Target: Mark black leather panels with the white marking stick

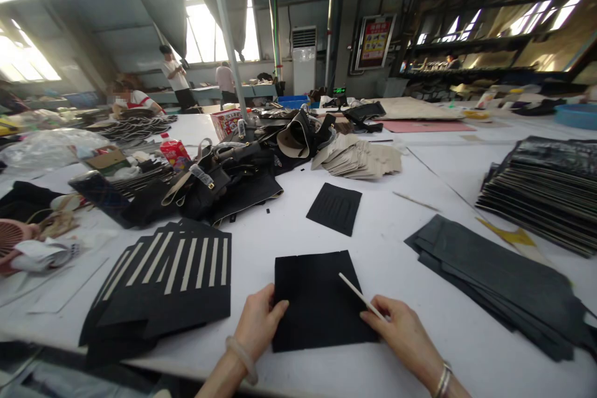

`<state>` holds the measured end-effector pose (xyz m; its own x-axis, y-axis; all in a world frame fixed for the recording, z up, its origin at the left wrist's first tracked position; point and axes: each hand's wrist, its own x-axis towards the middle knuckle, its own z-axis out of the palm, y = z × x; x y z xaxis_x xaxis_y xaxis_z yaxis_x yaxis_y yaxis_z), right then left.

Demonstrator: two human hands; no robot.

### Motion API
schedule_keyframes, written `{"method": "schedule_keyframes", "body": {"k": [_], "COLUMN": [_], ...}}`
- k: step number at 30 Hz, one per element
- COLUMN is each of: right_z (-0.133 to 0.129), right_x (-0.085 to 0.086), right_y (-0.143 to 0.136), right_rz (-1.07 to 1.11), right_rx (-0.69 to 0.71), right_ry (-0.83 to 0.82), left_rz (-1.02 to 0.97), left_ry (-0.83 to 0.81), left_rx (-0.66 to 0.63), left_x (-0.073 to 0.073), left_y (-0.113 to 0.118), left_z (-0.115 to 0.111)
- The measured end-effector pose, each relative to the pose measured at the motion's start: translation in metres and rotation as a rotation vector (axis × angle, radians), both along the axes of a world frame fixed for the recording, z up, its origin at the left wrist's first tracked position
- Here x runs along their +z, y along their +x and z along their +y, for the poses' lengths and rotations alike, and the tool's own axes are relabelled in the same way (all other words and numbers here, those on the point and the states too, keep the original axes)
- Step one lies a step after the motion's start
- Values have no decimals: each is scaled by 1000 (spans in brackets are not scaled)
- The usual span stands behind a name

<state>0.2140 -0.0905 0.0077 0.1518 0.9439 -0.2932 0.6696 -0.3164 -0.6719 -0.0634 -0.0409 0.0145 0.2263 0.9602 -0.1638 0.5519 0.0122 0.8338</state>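
A square black panel (317, 305) lies in front of me on the white table. My left hand (259, 317) pinches its left edge, the thumb on top. Between the fingers of my right hand (396, 323) is a thin whitish stick (357, 291), slanting over the panel's right part. Those fingertips are also at the panel's right edge. To the left sits a fanned stack of black panels with pale strips (196, 267). Beyond the square panel is a smaller black piece with raised ridges (334, 208).
Long dark grey pieces (494, 280) lie at the right, below a tall black stack (545, 189). Further back are a heap of black bag parts (233, 180), beige pieces (359, 157) and a red carton (175, 150). A pink fan (16, 242) stands far left. People are in the background.
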Motion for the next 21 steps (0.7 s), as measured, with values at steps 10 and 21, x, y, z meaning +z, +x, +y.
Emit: {"method": "schedule_keyframes", "body": {"k": [10, 21], "right_z": [-2, -7], "right_x": [6, 8], "right_y": [-5, -12], "right_rz": [64, 47], "right_rx": [-120, -247], "right_ry": [59, 59], "left_rz": [-85, -148], "left_ry": [-12, -22], "left_rx": [-45, 1], "left_x": [-7, -20], "left_y": [-3, -4], "left_z": [1, 7]}}
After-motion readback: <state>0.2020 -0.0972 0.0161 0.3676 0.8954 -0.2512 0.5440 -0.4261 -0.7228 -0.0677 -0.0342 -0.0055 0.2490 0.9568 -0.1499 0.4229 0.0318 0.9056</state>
